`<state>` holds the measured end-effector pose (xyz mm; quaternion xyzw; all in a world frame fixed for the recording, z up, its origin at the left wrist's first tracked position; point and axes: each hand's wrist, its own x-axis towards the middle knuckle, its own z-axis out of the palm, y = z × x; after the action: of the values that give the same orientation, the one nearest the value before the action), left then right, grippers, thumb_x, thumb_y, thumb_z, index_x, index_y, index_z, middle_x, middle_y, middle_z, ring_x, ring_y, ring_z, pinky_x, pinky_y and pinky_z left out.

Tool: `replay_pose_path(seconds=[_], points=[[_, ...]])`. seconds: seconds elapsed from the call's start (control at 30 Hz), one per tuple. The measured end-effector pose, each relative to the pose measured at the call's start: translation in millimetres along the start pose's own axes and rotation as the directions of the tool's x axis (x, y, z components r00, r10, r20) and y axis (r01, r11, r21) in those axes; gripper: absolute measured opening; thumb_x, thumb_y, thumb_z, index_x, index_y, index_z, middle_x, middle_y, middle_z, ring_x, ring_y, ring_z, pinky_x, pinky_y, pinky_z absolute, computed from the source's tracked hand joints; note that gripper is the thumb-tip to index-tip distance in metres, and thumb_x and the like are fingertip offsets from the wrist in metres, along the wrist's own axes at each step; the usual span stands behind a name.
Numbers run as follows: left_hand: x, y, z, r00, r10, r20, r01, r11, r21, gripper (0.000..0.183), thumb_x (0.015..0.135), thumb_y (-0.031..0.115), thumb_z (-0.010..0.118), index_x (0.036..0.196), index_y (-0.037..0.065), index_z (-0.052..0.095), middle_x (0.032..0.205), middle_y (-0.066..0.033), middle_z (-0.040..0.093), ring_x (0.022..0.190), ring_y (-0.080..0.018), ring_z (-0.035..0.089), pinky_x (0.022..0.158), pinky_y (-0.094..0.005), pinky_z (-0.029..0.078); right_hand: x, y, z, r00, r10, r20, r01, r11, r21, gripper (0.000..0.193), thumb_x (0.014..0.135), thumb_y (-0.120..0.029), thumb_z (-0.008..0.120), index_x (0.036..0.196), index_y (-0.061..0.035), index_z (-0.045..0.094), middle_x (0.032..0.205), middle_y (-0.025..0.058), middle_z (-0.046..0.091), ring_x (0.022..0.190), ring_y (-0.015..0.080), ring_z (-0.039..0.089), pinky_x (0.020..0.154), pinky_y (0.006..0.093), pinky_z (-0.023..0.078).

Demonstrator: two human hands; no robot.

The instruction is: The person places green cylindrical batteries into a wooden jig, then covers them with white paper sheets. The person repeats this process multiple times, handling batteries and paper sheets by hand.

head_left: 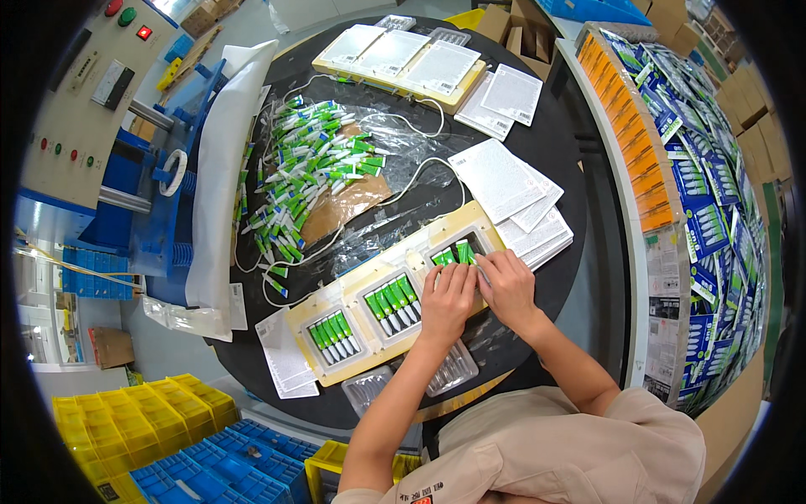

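Observation:
A cream-coloured frame (376, 337) lies across the near part of the round black table, with three clear plastic trays set in it. Small green-and-white tubes (393, 301) stand in a row in the middle tray, and more tubes (333, 334) fill the left one. Over the right tray, my left hand (447, 302) bends its fingers closed at the lower left edge; its fingertips are hidden. Beside it, my right hand (509, 290) pinches at the end of a green tube (464, 250), close to the left hand's fingers.
A heap of tubes (315, 160) lies on cardboard and clear film. Printed white cards (495, 181) lie right of the frame. Another frame (403, 63) holding cards sits at the far edge. A blue machine (180, 181) stands left; a large box of packed blisters (709, 202) stands right.

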<state>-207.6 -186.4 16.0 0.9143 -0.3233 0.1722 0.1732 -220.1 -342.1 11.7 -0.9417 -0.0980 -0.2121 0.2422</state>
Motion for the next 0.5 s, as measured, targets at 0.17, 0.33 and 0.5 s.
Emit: replay_pose_path(seconds=[0.17, 0.33, 0.5], points=[[-7, -2, 3, 0.999, -0.015, 0.052, 0.017, 0.999, -0.042, 0.036, 0.086, 0.009, 0.061, 0.121, 0.0, 0.067, 0.125, -0.0107, 0.067, 0.122, -0.0249, 0.061, 0.114, -0.0479, 0.038, 6, 1, 4, 0.998, -0.042, 0.038, 0.042, 0.999, -0.002, 0.026, 0.082, -0.008, 0.072, 0.107, -0.0016, 0.071, 0.091, 0.0075, 0.063, 0.086, 0.0264, 0.062, 0.072, 0.0386, 0.051], [-9, -8, 10, 0.997, -0.034, 0.064, 0.041, 0.994, -0.099, 0.042, 0.088, 0.006, 0.061, 0.129, -0.002, 0.064, 0.133, -0.0129, 0.065, 0.132, -0.0262, 0.057, 0.121, -0.0521, 0.031, 6, 1, 3, 0.996, 0.04, 0.085, -0.04, 0.999, 0.002, 0.026, 0.083, -0.008, 0.072, 0.108, -0.0026, 0.072, 0.09, 0.0078, 0.062, 0.085, 0.0273, 0.062, 0.073, 0.0394, 0.05], [-13, -12, 12, 0.995, 0.008, 0.099, 0.01, 0.982, -0.188, 0.045, 0.09, 0.009, 0.061, 0.133, -0.003, 0.059, 0.137, -0.0142, 0.062, 0.137, -0.0259, 0.053, 0.123, -0.0549, 0.026, 8, 3, 1, 0.994, -0.029, 0.105, 0.028, 0.999, 0.019, 0.027, 0.083, -0.008, 0.072, 0.109, -0.0037, 0.072, 0.091, 0.0083, 0.062, 0.087, 0.0281, 0.063, 0.072, 0.0401, 0.05]])
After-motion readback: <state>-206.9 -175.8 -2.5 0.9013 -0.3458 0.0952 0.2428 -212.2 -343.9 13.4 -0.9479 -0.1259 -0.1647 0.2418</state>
